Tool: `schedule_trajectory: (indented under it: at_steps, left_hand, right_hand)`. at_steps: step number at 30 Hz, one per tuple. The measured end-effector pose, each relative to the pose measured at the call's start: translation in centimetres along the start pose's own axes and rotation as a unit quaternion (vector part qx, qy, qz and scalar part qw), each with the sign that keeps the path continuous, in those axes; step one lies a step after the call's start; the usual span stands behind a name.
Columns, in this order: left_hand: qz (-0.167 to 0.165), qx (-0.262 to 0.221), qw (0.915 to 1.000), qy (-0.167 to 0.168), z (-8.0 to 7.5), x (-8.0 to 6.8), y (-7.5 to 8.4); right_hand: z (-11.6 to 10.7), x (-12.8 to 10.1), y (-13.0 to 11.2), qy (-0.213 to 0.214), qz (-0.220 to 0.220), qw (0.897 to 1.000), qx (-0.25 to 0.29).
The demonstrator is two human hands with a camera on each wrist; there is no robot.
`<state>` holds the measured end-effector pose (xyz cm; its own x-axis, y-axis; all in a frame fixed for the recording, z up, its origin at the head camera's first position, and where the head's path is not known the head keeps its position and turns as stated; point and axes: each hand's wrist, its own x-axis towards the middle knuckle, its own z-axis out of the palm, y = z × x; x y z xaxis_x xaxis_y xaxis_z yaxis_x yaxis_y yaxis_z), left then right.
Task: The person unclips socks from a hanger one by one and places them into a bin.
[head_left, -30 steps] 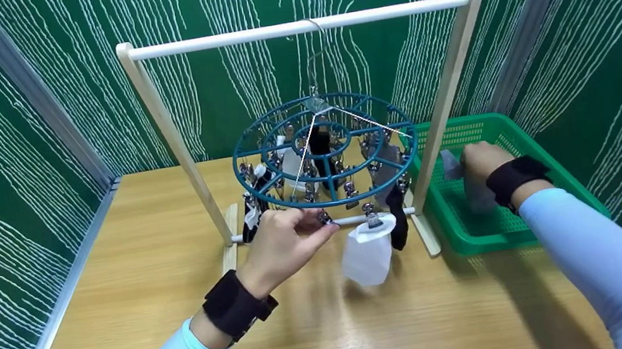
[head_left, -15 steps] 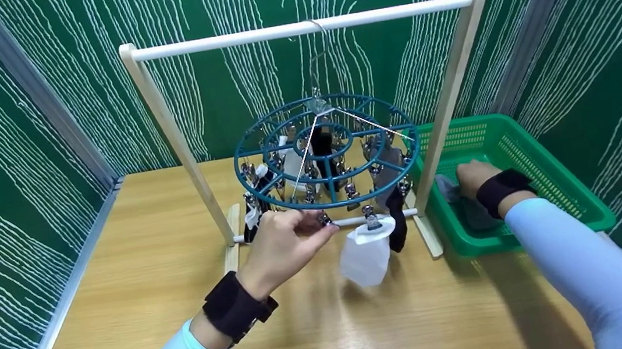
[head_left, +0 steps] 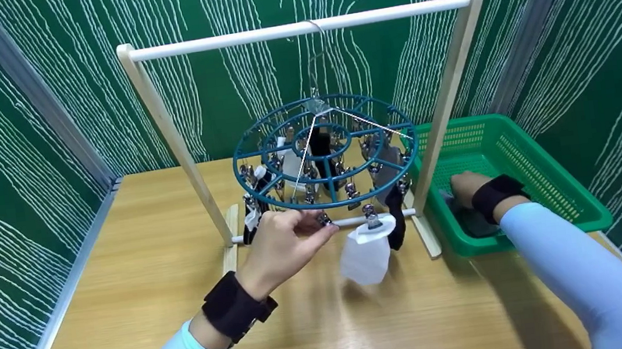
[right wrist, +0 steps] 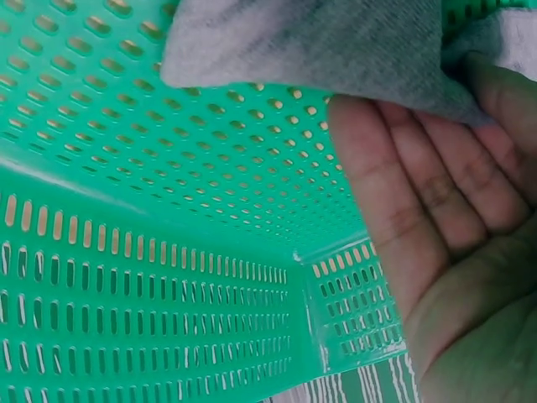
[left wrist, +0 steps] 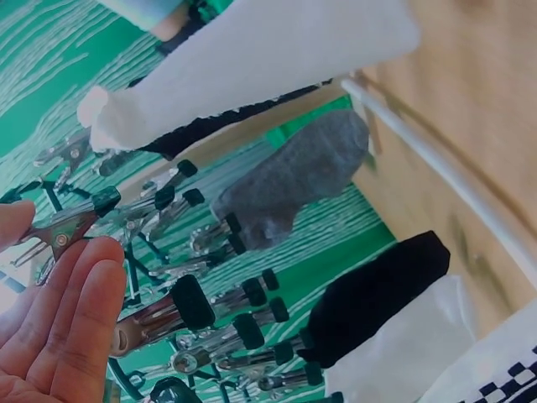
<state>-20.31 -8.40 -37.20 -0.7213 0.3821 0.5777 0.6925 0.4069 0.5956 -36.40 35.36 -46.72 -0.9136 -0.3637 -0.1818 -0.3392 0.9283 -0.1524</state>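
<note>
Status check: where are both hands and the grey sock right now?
Left hand pinches a clip on the teal hanger. Right hand in the green basket, fingers on the grey sock. Nothing in the way.

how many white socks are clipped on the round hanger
2 that show. One white fabric sock hangs at the front of the teal round plastic clip hanger, one white sock nearer its middle left. Others may be hidden.

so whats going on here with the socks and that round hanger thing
A person is working at a round teal clip hanger that hangs from a wooden rack on the table. Their left hand pinches a metal clip at the hanger's front edge. Their right hand is down in the green basket, on a grey sock. White, black and grey socks already hang from other clips.
</note>
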Motion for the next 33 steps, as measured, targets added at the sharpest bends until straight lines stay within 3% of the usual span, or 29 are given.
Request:
schedule_trajectory:
  at_steps: [7, 16, 21, 27, 33]
  left_hand:
    - [-0.011, -0.004, 0.9999, 0.002, -0.1, -0.1, 0.1]
    - [-0.013, -0.006, 0.9999, 0.003, -0.2, -0.2, 0.0]
    - [-0.017, 0.004, 0.9998, 0.006, -0.3, -0.2, 0.0]
    - [-0.016, 0.005, 0.9998, 0.006, -0.3, -0.3, -0.1]
    - [-0.005, 0.01, 0.9999, 0.012, -0.5, -0.2, -0.1]
  right_hand:
    - [-1.2, -0.1, 0.2, -0.003, 0.02, 0.999, 0.049]
    - [-4.0, -1.4, -0.9, 0.072, -0.018, 0.995, 0.06]
    - [-5.6, -2.3, -1.0, 0.112, -0.029, 0.989, 0.088]
    - [-7.9, -4.1, -1.6, 0.127, 0.007, 0.982, 0.138]
    - [-9.6, -6.0, -1.9, 0.185, 0.024, 0.968, 0.167]
